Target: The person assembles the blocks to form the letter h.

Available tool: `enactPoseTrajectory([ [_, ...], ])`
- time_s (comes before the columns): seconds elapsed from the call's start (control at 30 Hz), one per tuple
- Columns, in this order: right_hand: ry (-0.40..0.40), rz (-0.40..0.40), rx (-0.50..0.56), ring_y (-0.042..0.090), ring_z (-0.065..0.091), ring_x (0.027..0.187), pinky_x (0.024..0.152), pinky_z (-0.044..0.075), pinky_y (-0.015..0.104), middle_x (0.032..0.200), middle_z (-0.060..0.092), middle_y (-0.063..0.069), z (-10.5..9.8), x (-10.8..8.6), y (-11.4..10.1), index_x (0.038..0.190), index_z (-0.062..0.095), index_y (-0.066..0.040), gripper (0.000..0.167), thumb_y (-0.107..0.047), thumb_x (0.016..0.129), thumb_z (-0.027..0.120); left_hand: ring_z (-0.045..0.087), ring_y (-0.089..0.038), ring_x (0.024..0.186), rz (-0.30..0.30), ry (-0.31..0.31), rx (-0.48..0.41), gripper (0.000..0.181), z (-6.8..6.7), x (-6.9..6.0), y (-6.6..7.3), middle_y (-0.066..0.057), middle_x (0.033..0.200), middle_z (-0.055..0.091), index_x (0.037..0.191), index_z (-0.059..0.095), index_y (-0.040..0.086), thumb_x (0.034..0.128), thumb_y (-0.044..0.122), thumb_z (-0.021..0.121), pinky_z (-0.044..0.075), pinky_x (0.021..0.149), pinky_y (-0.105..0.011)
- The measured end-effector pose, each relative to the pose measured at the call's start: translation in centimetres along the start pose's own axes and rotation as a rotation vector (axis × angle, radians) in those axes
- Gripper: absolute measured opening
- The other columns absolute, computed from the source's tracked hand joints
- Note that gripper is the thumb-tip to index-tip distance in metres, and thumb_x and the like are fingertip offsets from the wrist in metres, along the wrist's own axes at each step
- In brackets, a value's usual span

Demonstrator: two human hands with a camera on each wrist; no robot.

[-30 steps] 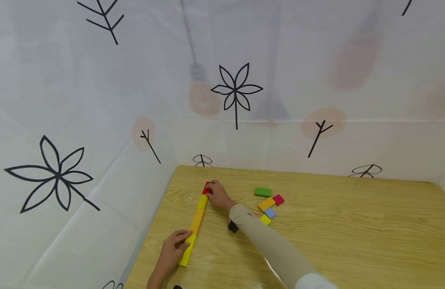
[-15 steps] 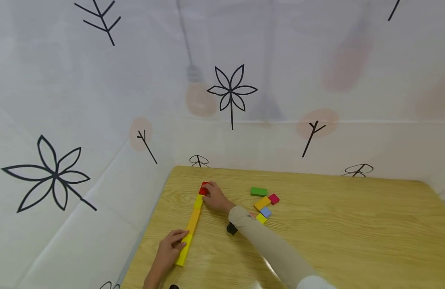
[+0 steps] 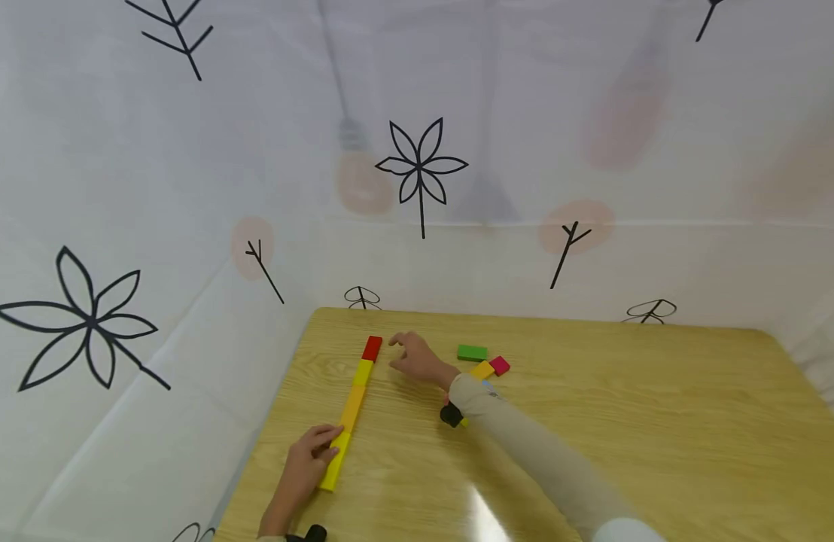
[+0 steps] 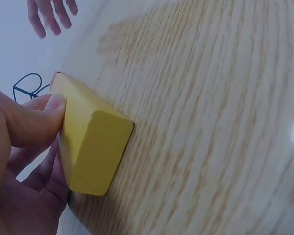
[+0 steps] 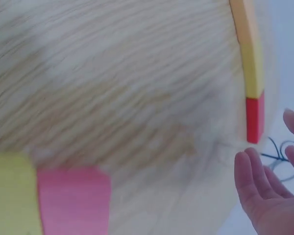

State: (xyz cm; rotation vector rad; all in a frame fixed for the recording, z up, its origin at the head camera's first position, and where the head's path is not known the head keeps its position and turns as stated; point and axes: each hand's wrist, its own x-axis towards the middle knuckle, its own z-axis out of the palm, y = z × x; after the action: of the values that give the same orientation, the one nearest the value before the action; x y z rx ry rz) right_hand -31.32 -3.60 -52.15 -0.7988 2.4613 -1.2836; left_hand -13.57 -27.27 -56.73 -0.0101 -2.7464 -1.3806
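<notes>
A row of blocks runs along the table's left side: a red block point(image 3: 372, 348) at the far end, a short yellow block point(image 3: 363, 372), an orange block point(image 3: 352, 408) and a long yellow block point(image 3: 336, 464) nearest. My left hand point(image 3: 304, 468) pinches the long yellow block point(image 4: 95, 152) near where it meets the orange one, thumb on one side in the left wrist view. My right hand point(image 3: 424, 360) is just right of the red block, apart from it, fingers parted and holding nothing; the right wrist view shows it beyond the red block point(image 5: 255, 117).
Right of my right hand lie a green block point(image 3: 472, 353), an orange block point(image 3: 482, 369) and a crimson block point(image 3: 500, 366). My right sleeve partly covers others there. A patterned white cloth point(image 3: 498, 150) hangs behind the wooden table point(image 3: 627, 421).
My right hand has let go of the red block and moved right, away from the row. My left hand stays at the long yellow block. The whole view has shifted a little.
</notes>
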Motion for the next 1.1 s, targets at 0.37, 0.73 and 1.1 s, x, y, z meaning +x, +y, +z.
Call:
enactPoseTrajectory([
  [0.37, -0.027, -0.04, -0.088, 0.028, 0.059, 0.092, 0.08, 0.051, 0.039, 0.118, 0.052, 0.024, -2.9, -2.2, -0.6, 0.118, 0.058, 0.002, 0.032, -0.009, 0.089, 0.064, 0.059, -0.026, 0.105, -0.045, 0.012, 0.015, 0.036, -0.5, 0.3, -0.4, -0.006, 0.114, 0.061, 0.116, 0.069, 0.007, 0.0828, -0.007, 0.067, 0.052, 0.082, -0.031],
  [0.73, 0.001, -0.002, -0.086, 0.032, 0.053, 0.097, 0.082, 0.048, 0.041, 0.116, 0.049, 0.02, -4.3, -6.1, -0.3, 0.117, 0.058, -0.003, 0.029, -0.007, 0.089, 0.065, 0.06, -0.027, 0.104, -0.032, 0.012, -0.006, 0.035, 0.0, 0.0, -0.5, -0.007, 0.114, 0.062, 0.114, 0.07, 0.006, 0.0825, -0.007, 0.067, 0.053, 0.08, -0.031],
  [1.1, -0.02, -0.003, -0.074, 0.039, 0.053, 0.099, 0.079, 0.049, 0.043, 0.115, 0.05, 0.023, -5.2, -9.5, 1.5, 0.116, 0.057, 0.003, 0.031, -0.006, 0.087, 0.066, 0.059, -0.027, 0.102, -0.031, 0.0, -0.036, 0.034, 0.3, 0.0, -0.3, -0.008, 0.114, 0.061, 0.115, 0.07, 0.006, 0.0834, -0.007, 0.065, 0.053, 0.076, -0.027],
])
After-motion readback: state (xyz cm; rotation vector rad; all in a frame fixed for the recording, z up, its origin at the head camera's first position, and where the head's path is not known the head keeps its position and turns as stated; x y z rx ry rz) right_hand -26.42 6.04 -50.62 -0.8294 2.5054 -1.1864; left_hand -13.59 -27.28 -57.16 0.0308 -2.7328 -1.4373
